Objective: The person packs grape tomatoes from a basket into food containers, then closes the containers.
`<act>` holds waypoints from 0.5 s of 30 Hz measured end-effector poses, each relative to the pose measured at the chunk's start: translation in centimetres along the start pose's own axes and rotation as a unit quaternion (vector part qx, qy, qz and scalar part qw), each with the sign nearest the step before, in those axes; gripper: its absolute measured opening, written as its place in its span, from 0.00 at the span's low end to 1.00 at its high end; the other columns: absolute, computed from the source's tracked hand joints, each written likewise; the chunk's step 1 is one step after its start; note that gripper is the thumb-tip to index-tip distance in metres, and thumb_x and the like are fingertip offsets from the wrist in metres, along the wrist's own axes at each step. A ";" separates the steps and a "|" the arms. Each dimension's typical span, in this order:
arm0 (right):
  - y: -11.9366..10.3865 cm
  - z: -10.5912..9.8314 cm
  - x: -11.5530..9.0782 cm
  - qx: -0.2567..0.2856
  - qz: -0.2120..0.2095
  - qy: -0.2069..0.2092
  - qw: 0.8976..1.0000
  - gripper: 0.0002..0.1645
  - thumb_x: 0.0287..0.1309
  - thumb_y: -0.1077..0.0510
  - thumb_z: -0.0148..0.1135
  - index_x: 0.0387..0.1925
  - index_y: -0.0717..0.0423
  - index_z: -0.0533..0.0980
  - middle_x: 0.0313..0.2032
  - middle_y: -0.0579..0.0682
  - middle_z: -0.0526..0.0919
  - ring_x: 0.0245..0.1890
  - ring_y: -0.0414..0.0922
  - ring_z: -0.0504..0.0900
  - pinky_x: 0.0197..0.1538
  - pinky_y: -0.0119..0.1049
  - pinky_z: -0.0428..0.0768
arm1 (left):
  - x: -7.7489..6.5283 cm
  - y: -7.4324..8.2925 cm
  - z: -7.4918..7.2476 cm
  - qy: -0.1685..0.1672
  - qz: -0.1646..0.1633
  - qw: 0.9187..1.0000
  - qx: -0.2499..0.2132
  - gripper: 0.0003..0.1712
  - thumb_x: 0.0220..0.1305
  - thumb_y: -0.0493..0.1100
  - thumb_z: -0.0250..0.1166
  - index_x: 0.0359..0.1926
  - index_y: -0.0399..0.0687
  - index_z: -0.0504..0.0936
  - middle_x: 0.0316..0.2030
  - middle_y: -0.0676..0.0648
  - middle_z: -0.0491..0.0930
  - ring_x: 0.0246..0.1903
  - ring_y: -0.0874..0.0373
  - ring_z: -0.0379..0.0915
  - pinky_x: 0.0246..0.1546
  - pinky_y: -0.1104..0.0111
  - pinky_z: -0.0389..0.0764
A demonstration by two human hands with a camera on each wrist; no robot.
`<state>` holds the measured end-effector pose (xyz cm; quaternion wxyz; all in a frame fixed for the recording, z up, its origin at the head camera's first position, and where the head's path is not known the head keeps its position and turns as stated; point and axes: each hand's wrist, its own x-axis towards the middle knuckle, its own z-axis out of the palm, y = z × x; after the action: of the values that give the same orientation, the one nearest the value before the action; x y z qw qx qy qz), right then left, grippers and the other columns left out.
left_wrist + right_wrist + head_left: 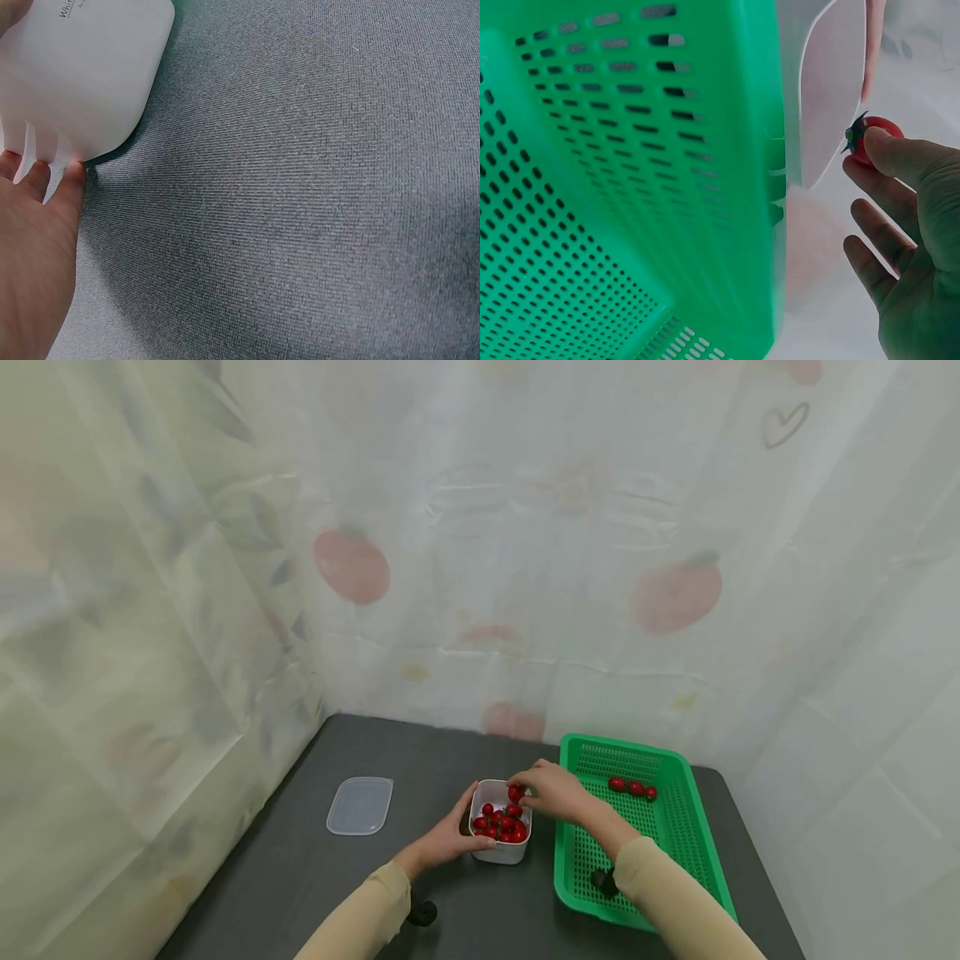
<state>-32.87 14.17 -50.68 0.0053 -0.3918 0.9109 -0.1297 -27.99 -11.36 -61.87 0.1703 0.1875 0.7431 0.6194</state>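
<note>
A white plastic container (500, 853) stands on the table with several red cherry tomatoes (505, 823) in it. My left hand (444, 839) grips it from the left, thumb along the front wall and fingers against the side; the left wrist view shows those fingers (73, 180) at the wall. Over the container's far right corner, my right hand (555, 791) pinches one cherry tomato (885, 129) between thumb and index finger. Its green calyx faces the container in the right wrist view, and the other fingers are spread loosely.
Right of the container lies a green perforated basket (567, 860), with three cherry tomatoes (635, 788) toward its far side. A translucent lid (360, 807) lies flat on the dark table (438, 756) at left. Printed curtains (517, 668) close off the back and sides.
</note>
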 end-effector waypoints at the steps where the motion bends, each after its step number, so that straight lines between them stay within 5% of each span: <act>1: -0.1 0.1 0.2 0.001 0.003 -0.005 1.000 0.18 0.64 0.57 0.71 0.55 0.47 0.85 0.43 0.41 0.88 0.43 0.44 0.75 0.42 0.40 0.78 | 0.0 0.0 0.0 0.000 -0.001 1.000 0.000 0.62 0.68 0.42 0.70 0.82 0.54 0.31 0.78 0.36 0.48 0.71 0.38 0.57 0.62 0.52 0.73; 9: -1.4 0.9 1.5 0.007 0.015 -0.056 0.998 0.19 0.63 0.55 0.71 0.56 0.49 0.85 0.42 0.41 0.88 0.42 0.43 0.74 0.42 0.39 0.78 | -0.1 0.0 0.0 -0.003 -0.001 1.000 -0.003 0.62 0.68 0.43 0.70 0.82 0.52 0.29 0.78 0.37 0.48 0.71 0.38 0.58 0.62 0.54 0.74; 15: -2.3 1.4 2.0 -0.017 0.003 -0.061 0.998 0.16 0.62 0.55 0.71 0.52 0.47 0.85 0.40 0.41 0.87 0.40 0.42 0.74 0.39 0.37 0.78 | -0.1 0.0 -0.1 -0.007 -0.003 1.000 -0.006 0.60 0.70 0.42 0.68 0.82 0.61 0.30 0.79 0.39 0.46 0.73 0.39 0.55 0.64 0.55 0.72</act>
<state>-32.47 10.93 -51.30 0.0547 -0.3963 0.9120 -0.0903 -27.90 -11.50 -61.89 0.1785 0.1885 0.7388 0.6219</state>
